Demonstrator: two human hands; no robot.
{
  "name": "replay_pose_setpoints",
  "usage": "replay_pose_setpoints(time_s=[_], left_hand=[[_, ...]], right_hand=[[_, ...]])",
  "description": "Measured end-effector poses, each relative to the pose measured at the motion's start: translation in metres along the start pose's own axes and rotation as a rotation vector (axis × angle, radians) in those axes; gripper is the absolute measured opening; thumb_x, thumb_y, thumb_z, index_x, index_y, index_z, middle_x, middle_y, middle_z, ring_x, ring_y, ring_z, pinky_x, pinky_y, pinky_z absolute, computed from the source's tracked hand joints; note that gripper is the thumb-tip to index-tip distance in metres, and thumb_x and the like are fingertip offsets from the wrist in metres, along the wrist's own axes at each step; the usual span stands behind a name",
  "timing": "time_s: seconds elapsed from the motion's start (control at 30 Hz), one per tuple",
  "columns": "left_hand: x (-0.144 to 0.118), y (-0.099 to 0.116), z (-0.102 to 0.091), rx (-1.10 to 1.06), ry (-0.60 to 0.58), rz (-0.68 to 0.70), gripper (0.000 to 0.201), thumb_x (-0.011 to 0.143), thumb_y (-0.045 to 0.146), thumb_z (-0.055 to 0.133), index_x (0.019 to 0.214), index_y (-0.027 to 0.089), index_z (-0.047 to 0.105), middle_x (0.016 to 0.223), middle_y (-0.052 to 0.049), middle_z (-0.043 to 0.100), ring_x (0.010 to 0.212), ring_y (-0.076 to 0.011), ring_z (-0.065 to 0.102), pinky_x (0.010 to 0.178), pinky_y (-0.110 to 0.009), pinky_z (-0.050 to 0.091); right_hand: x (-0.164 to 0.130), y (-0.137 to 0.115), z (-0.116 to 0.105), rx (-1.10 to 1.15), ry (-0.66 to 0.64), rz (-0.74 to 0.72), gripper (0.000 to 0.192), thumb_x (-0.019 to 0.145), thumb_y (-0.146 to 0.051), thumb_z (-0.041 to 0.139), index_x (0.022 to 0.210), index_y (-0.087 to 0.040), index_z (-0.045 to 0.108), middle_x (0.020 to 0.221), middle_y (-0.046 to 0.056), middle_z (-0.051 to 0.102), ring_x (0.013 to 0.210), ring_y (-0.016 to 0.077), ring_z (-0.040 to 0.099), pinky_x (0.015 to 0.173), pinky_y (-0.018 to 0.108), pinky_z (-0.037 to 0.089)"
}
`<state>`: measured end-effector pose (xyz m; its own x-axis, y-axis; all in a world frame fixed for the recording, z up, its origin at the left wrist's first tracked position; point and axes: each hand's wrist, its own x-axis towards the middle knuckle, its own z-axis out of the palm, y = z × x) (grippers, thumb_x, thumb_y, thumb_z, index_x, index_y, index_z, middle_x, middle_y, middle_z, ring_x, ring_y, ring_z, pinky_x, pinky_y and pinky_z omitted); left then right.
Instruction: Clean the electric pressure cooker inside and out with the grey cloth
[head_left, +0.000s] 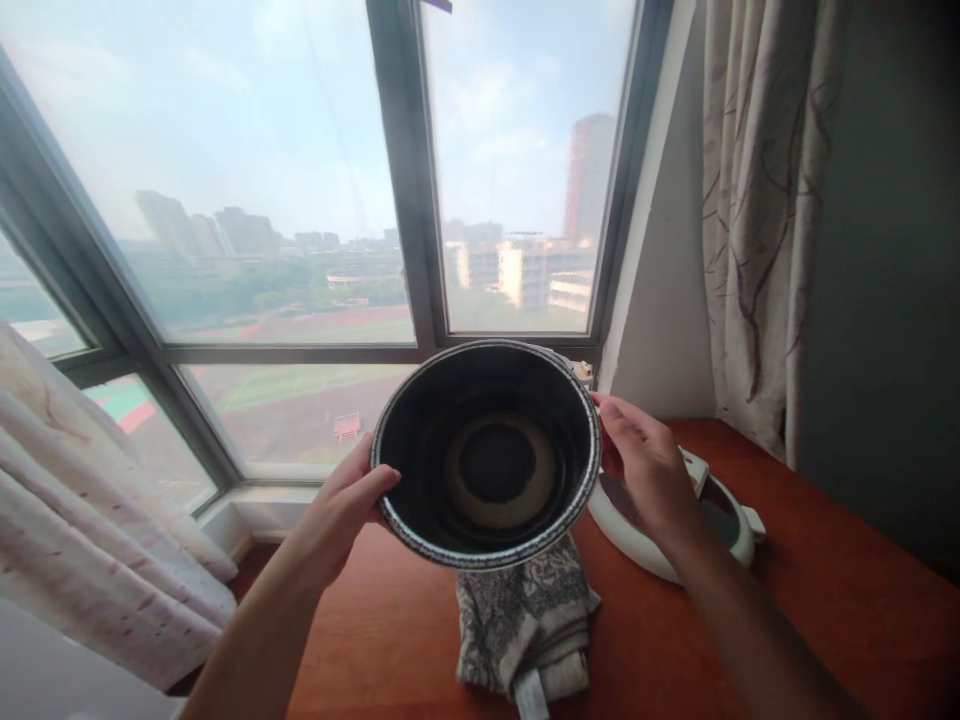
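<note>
Between my two hands a round black pot [495,460] is held up above the table, tilted so its dark inside faces me. A pale brownish ring marks the pot's bottom. My left hand [352,500] grips the left rim, thumb over the edge and fingers hidden behind the wall. At the right rim my right hand [641,455] is closed on the pot's side; its fingers are partly hidden. Beneath the pot lies a folded grey patterned towel [525,630] with a white tag. Behind my right forearm sits a round white-rimmed lid or appliance [637,550], partly covered.
The reddish-brown wooden table [375,640] extends to the right. Large windows with a grey frame [405,170] stand ahead. Patterned curtains hang at the right [757,220] and the left [97,540]. A small light-coloured object [581,371] shows behind the pot's far rim.
</note>
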<state>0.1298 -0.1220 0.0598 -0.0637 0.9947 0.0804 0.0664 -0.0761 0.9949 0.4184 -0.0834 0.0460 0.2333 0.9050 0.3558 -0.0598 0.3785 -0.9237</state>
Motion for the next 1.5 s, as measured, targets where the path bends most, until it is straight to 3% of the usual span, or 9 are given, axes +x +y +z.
replay_pose_setpoints(time_s=[0.07,0.23,0.4,0.47,0.6,0.83,1.1,1.33,1.5], left_hand=[[0.011,0.015,0.004,0.036,-0.021,0.064,0.051,0.072,0.029,0.065,0.121,0.018,0.059,0.070,0.003,0.060,0.060,-0.0149,0.058,0.048,-0.021,0.048],[0.056,0.067,0.020,0.197,0.022,0.235,0.036,0.074,0.032,0.060,0.104,0.012,0.061,0.062,0.001,0.058,0.047,-0.0140,0.057,0.042,-0.023,0.049],[0.118,0.093,0.044,0.302,0.046,0.316,0.028,0.076,0.018,0.053,0.102,0.011,0.059,0.061,-0.002,0.060,0.051,-0.0192,0.064,0.051,-0.034,0.057],[0.143,0.093,0.051,0.312,0.113,0.309,0.027,0.077,0.019,0.054,0.102,0.011,0.059,0.058,-0.001,0.059,0.050,-0.0201,0.065,0.053,-0.035,0.058],[0.191,0.085,0.058,0.367,0.113,0.323,0.023,0.080,0.021,0.052,0.097,0.008,0.061,0.059,-0.007,0.063,0.052,-0.0240,0.067,0.055,-0.037,0.057],[0.246,0.060,0.061,0.447,0.098,0.237,0.025,0.086,0.021,0.053,0.103,0.004,0.060,0.061,-0.011,0.065,0.049,-0.0239,0.067,0.058,-0.039,0.056],[0.261,0.034,0.063,0.640,0.077,0.126,0.023,0.087,0.021,0.056,0.104,0.006,0.062,0.061,-0.008,0.067,0.053,-0.0226,0.071,0.060,-0.030,0.056],[0.259,0.017,0.064,0.846,0.060,0.076,0.017,0.083,0.014,0.054,0.092,0.009,0.068,0.070,-0.013,0.073,0.065,-0.0236,0.074,0.069,-0.030,0.057],[0.256,0.011,0.067,1.013,0.129,0.114,0.023,0.077,0.017,0.061,0.097,0.013,0.070,0.093,-0.018,0.076,0.098,-0.0327,0.072,0.088,-0.039,0.054]], right_hand=[[0.010,-0.009,-0.003,-0.080,0.019,-0.078,0.049,0.080,-0.056,0.069,0.113,-0.021,0.073,0.088,0.005,0.072,0.070,0.0186,0.061,0.064,0.029,0.049],[0.070,-0.039,-0.004,-0.201,0.036,-0.243,0.040,0.085,-0.046,0.060,0.109,-0.017,0.072,0.061,-0.002,0.056,0.048,0.0111,0.044,0.047,0.024,0.034],[0.144,-0.042,0.006,-0.346,0.150,-0.333,0.030,0.084,-0.036,0.055,0.097,-0.015,0.072,0.067,0.001,0.058,0.061,0.0144,0.053,0.057,0.027,0.043],[0.165,-0.039,0.010,-0.355,0.146,-0.284,0.029,0.083,-0.033,0.055,0.098,-0.014,0.071,0.067,0.000,0.057,0.059,0.0135,0.051,0.058,0.027,0.042],[0.197,-0.031,0.016,-0.495,0.065,-0.211,0.029,0.081,-0.025,0.055,0.105,-0.014,0.068,0.066,-0.002,0.056,0.052,0.0109,0.046,0.056,0.027,0.040],[0.227,-0.006,0.020,-0.802,0.124,-0.230,0.014,0.075,-0.020,0.061,0.084,-0.014,0.070,0.070,0.004,0.063,0.072,0.0192,0.055,0.072,0.032,0.045],[0.229,0.040,0.019,-0.995,0.089,-0.103,0.050,0.078,-0.021,0.058,0.126,-0.014,0.066,0.107,0.012,0.072,0.100,0.0259,0.064,0.086,0.033,0.048],[0.224,0.061,0.014,-1.118,-0.012,-0.077,0.051,0.078,-0.028,0.058,0.127,-0.020,0.067,0.107,0.008,0.075,0.101,0.0250,0.066,0.084,0.031,0.050],[0.221,0.068,0.011,-1.182,-0.060,-0.069,0.052,0.077,-0.031,0.058,0.128,-0.024,0.067,0.108,0.007,0.075,0.101,0.0261,0.067,0.081,0.031,0.051]])
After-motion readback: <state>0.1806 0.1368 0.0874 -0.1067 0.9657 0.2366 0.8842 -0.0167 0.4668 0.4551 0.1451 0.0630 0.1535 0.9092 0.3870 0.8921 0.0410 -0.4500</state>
